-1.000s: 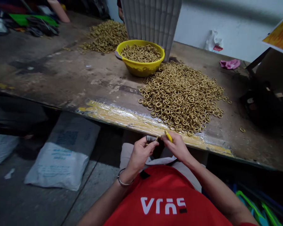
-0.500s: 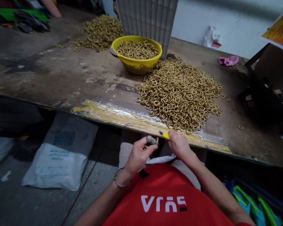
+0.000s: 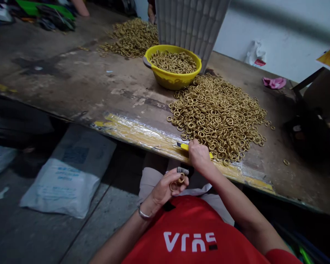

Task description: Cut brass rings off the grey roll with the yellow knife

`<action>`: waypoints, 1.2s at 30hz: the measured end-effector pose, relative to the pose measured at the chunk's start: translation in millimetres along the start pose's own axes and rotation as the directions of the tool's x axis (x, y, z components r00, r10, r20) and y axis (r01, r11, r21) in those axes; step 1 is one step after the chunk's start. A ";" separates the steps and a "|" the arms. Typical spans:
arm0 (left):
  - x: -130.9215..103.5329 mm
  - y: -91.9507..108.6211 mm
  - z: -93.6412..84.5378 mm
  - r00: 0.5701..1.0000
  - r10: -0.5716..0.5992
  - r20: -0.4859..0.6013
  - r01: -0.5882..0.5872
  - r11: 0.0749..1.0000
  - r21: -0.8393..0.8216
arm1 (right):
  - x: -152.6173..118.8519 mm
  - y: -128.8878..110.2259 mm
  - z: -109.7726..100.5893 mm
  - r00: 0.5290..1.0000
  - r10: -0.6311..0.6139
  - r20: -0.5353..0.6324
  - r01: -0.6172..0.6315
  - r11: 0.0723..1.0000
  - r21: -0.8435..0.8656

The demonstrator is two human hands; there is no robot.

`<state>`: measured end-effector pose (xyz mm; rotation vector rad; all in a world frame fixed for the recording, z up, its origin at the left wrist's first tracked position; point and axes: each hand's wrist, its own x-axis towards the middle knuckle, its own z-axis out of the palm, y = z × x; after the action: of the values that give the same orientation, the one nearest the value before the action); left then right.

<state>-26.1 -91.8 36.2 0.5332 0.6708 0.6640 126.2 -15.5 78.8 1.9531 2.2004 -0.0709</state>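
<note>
My left hand [image 3: 162,187] is held palm up over my lap, below the table edge, with gold rings [image 3: 180,178] in its curled fingers. A grey cover [image 3: 183,171] sits on one of its fingertips. My right hand [image 3: 200,157] is closed around a yellow utility knife [image 3: 184,146] at the table's front edge, its dark tip pointing left. Just beyond that hand spreads a large pile of gold rings [image 3: 220,113] on the worn table [image 3: 90,91].
A yellow bowl [image 3: 172,81] full of rings stands behind the pile, before a grey ribbed panel [image 3: 189,25]. Farther left lies another ring heap [image 3: 134,36], near a co-worker's hand [image 3: 151,16]. A pink cloth [image 3: 275,83] lies at right. White sacks [image 3: 59,187] rest on the floor.
My left hand has turned palm up and its fingers have loosened, showing the rings. My right hand with the knife has moved up and left, onto the table's edge.
</note>
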 end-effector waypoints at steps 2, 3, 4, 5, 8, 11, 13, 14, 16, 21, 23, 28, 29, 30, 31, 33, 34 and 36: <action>2.3 1.7 -1.9 0.999 0.002 -0.047 -0.003 1.000 -0.011 | 1.7 4.1 -1.6 1.000 0.001 -0.012 0.000 0.998 0.059; 4.0 3.3 -2.5 0.996 0.021 -0.091 -0.020 1.000 0.002 | -0.3 7.2 -3.0 1.000 -0.008 -0.028 0.011 0.991 0.131; 5.9 5.4 -2.9 0.989 0.052 -0.139 -0.049 0.999 0.024 | -4.1 10.8 -4.5 0.999 -0.024 -0.043 0.034 0.971 0.236; 7.5 8.3 -3.0 0.979 0.090 -0.180 -0.083 0.995 0.048 | -9.4 14.6 -5.8 0.997 -0.051 -0.053 0.067 0.926 0.372; 9.8 19.2 -1.3 0.960 0.192 -0.206 -0.172 0.979 0.109 | -29.6 24.9 -7.8 0.983 -0.177 -0.053 0.152 0.609 0.779; 8.0 28.1 3.4 0.976 0.175 -0.131 -0.157 0.978 0.139 | -48.2 31.3 -6.8 0.964 -0.260 -0.051 0.141 0.343 0.929; 6.0 30.2 7.4 0.990 0.124 -0.069 -0.113 0.982 0.149 | -56.5 33.7 -5.5 0.959 -0.275 -0.063 0.145 0.288 0.947; 5.0 30.2 9.4 0.995 0.097 -0.040 -0.090 0.985 0.149 | -59.6 34.6 -4.8 0.958 -0.277 -0.078 0.156 0.274 0.949; 2.9 28.9 13.5 0.999 0.045 0.013 -0.047 0.989 0.142 | -64.2 36.2 -4.0 0.953 -0.278 -0.120 0.192 0.249 0.949; -3.1 26.2 24.3 0.999 -0.030 0.042 0.025 0.994 0.103 | -79.2 38.4 -3.8 0.941 -0.245 -0.233 0.301 0.297 0.906; -5.4 25.9 28.5 1.000 -0.009 -0.004 0.010 0.993 0.121 | -88.7 38.2 -2.2 0.938 -0.201 -0.281 0.341 0.407 0.847; -6.9 22.5 33.9 0.978 0.151 -0.146 -0.100 0.946 0.309 | -110.4 35.3 5.7 0.958 -0.186 -0.219 0.280 0.771 0.572; -6.9 21.5 34.3 0.972 0.171 -0.158 -0.106 0.930 0.351 | -112.9 34.6 6.6 0.966 -0.181 -0.185 0.252 0.818 0.517; -7.0 20.7 34.7 0.969 0.186 -0.165 -0.110 0.915 0.388 | -114.5 33.9 6.9 0.972 -0.177 -0.154 0.229 0.853 0.469; -7.1 19.9 35.2 0.966 0.197 -0.166 -0.111 0.900 0.421 | -115.5 33.2 6.7 0.977 -0.174 -0.125 0.212 0.879 0.427; -7.4 18.8 35.9 0.960 0.225 -0.165 -0.121 0.869 0.480 | -115.6 31.7 4.8 0.983 -0.167 -0.073 0.182 0.917 0.356; -7.3 18.4 36.1 0.957 0.241 -0.161 -0.128 0.850 0.511 | -114.9 30.6 3.5 0.986 -0.161 -0.047 0.168 0.930 0.327; -6.7 18.1 35.4 0.951 0.272 -0.147 -0.142 0.806 0.575 | -112.5 27.6 0.6 0.991 -0.135 0.004 0.129 0.952 0.279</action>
<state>-11.9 -92.6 73.9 1.1050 1.0422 0.7391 165.7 -122.1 101.0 1.9209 2.4147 -0.4443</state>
